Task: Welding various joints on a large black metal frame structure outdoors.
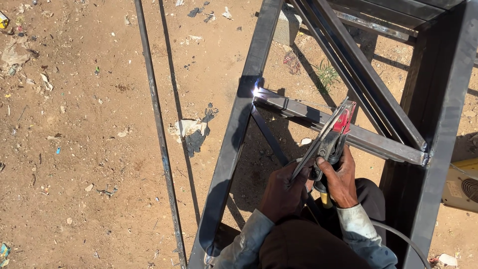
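Note:
A dark steel frame [239, 129] of square tubes stands over sandy ground. My right hand [341, 182] grips a welding electrode holder [332, 137] with red and black jaws. My left hand [284, 192] steadies it from the left, fingers wrapped near the holder's grip. A thin electrode rod [298, 103] runs from the holder up to the left, where a bright white spark [256, 91] shows at the joint between the cross tube [348, 134] and the left upright. A grey cable [398, 236] trails off below my right sleeve.
A thin steel bar [159, 134] lies on the dirt to the left. Scraps of paper and debris [191, 132] are scattered around. A concrete block [288, 25] sits at the top, a beige machine with a fan grille [460, 187] at the right edge.

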